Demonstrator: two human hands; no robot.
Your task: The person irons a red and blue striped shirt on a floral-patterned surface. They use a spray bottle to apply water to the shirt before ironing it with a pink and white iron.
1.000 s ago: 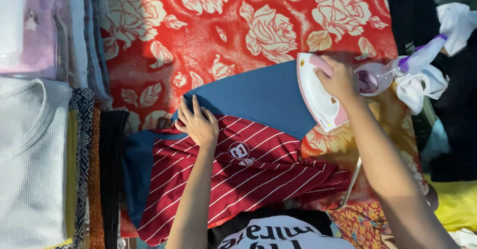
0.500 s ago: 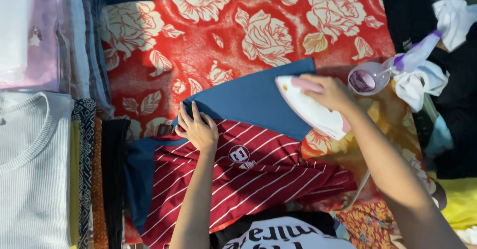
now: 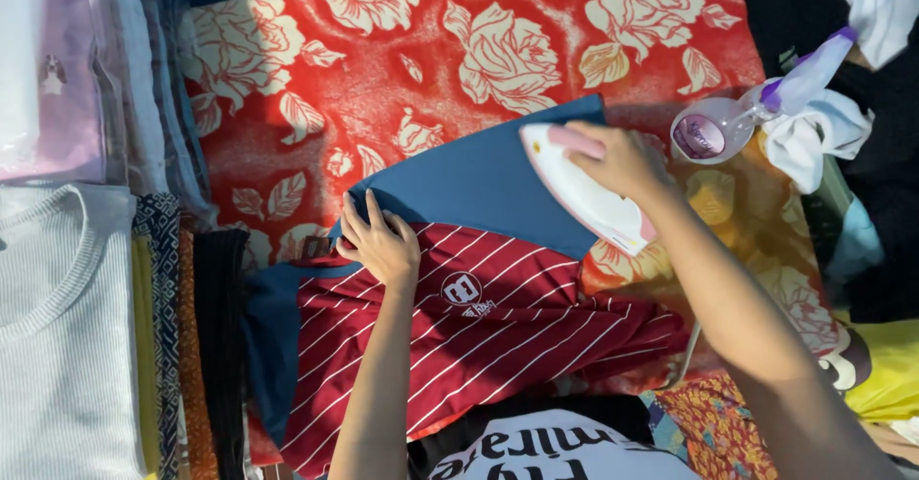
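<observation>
Centre of frame: pressing in hand, judged mid-stroke. Right hand (image 3: pixel 622 159) clenched round pink handle of white iron (image 3: pixel 586 193), soleplate on blue sleeve (image 3: pixel 479 188) of red striped shirt (image 3: pixel 498 332). Left hand (image 3: pixel 381 241) released, flat, fingers spread, pinning shirt at sleeve seam. Beneath, red rose-print blanket (image 3: pixel 383 78); spray bottle (image 3: pixel 737 121) at upper right. Next move, by judgement: steady glide along sleeve, cloth kept taut.

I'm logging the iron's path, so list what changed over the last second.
The right hand slid the white and pink clothes iron from the blue fabric's right edge leftward onto it. The left hand stayed pressed on the red striped shirt; the spray bottle didn't move.
</observation>
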